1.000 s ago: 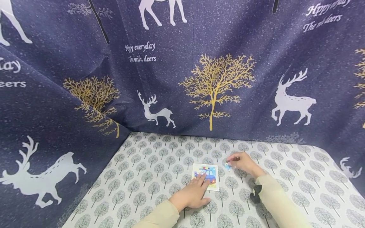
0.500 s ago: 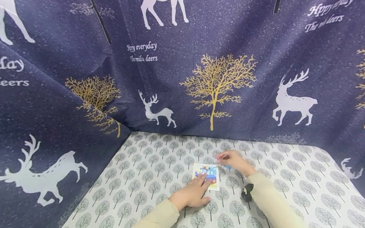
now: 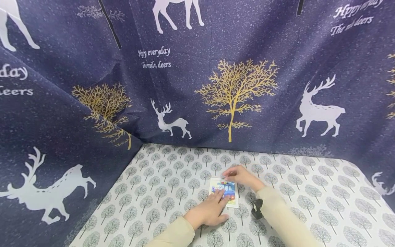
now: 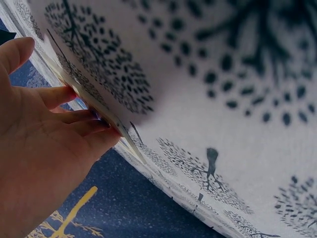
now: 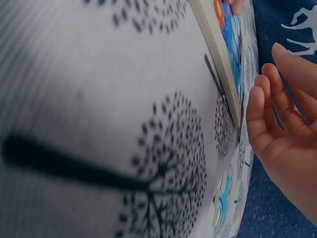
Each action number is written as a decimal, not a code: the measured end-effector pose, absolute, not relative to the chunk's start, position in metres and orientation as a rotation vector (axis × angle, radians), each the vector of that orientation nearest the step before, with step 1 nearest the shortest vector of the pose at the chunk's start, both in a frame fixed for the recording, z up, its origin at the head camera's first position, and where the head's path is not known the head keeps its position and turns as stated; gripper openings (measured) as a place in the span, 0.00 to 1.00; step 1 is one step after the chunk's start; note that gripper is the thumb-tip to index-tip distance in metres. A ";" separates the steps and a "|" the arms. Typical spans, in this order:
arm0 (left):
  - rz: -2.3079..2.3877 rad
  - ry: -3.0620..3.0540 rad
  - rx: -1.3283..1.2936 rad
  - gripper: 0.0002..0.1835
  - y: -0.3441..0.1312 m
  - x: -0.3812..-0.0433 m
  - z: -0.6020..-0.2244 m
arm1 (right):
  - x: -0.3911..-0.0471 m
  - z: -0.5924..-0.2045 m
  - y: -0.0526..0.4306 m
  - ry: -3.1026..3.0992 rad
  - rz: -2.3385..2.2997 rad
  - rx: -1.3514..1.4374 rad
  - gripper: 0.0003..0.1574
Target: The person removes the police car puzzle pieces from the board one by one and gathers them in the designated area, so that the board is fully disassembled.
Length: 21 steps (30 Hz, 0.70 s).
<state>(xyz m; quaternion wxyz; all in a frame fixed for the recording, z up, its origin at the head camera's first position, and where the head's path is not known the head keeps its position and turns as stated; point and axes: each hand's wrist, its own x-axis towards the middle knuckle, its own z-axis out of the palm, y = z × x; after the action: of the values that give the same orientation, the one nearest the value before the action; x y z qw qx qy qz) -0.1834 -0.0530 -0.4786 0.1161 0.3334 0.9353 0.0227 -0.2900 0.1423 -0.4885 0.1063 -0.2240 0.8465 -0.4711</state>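
Note:
A framed jigsaw puzzle [image 3: 231, 201] with a blue cartoon car lies on the cloth-covered table. My left hand [image 3: 210, 207] rests flat on its lower left part, fingers spread over the picture. In the left wrist view the fingertips [image 4: 111, 134] touch the puzzle's surface. My right hand [image 3: 242, 175] is over the puzzle's top edge, thumb and fingers drawn together on what looks like a small puzzle piece [image 3: 223, 177], of which only a sliver shows. In the right wrist view the other fingers [image 5: 256, 106] are loosely bent beside the frame, and the fingertips' grip is hidden.
A loose blue puzzle piece [image 5: 224, 198] lies on the table past the frame's corner in the right wrist view; the right arm hides it in the head view. A dark blue curtain [image 3: 191, 79] with deer and trees hangs behind the tree-patterned tablecloth [image 3: 166, 178].
My right hand has moved left from the loose pieces beside the puzzle to its top edge. My left hand has stayed on the puzzle.

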 end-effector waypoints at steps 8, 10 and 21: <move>0.030 2.754 0.989 0.39 -0.053 -0.184 -0.481 | -0.295 -0.493 0.131 2.493 -1.297 -0.807 0.13; 0.032 2.756 0.993 0.39 -0.053 -0.184 -0.482 | -0.296 -0.494 0.130 2.485 -1.278 -0.810 0.13; 0.035 2.759 0.997 0.38 -0.053 -0.184 -0.482 | -0.297 -0.496 0.126 2.490 -1.159 -0.862 0.12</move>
<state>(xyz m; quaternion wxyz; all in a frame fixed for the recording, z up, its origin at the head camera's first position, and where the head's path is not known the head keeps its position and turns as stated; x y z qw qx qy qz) -0.1835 -0.0529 -0.4816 0.1039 0.3380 0.9353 0.0119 -0.2969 0.1263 -0.4957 0.1313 -0.2967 0.8575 -0.3993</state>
